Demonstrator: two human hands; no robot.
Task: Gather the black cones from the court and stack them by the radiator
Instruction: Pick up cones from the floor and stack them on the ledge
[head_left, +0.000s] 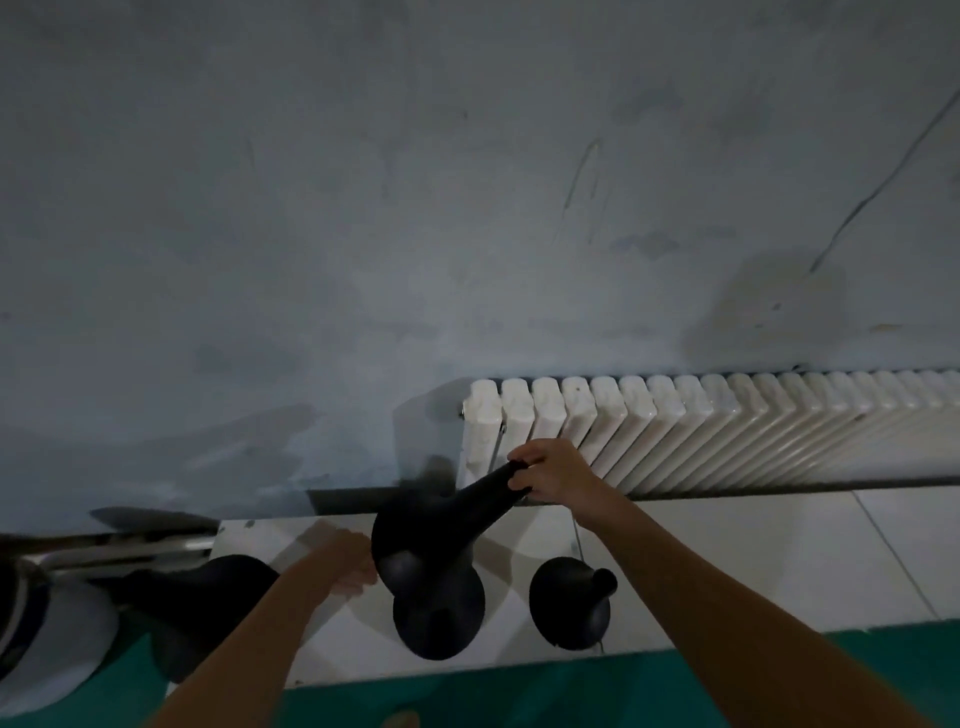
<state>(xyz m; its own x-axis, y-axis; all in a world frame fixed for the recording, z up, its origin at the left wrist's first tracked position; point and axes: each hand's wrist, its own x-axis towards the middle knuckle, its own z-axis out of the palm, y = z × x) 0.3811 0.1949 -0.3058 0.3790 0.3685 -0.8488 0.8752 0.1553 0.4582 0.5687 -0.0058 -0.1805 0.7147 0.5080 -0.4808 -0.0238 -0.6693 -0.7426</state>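
Two bare forearms reach up from the green court floor (519, 696) toward the white radiator (675, 431); the right hand (545, 470) is the nearer to it, its fingers (530, 453) wrapped round the narrow tip of the held cone (441, 519), just in front of the radiator's left end. That cone is matt black, slim at the neck and flaring to a broad round base; its long axis slants from the tip at the radiator down toward the court, so the base hangs over the standing cone (441, 623) on the pale tiled strip (727, 561) below the radiator. The left hand (348, 566) sits at the base rim, on the side away from the radiator; blur hides whether its fingers grip or merely touch. The next move looks to be tipping the held cone upright and lowering it over the standing cone. A third cone (569, 613) stands in front of the radiator's left part; a fourth cone (208, 587) sits in shadow, well left of the radiator.
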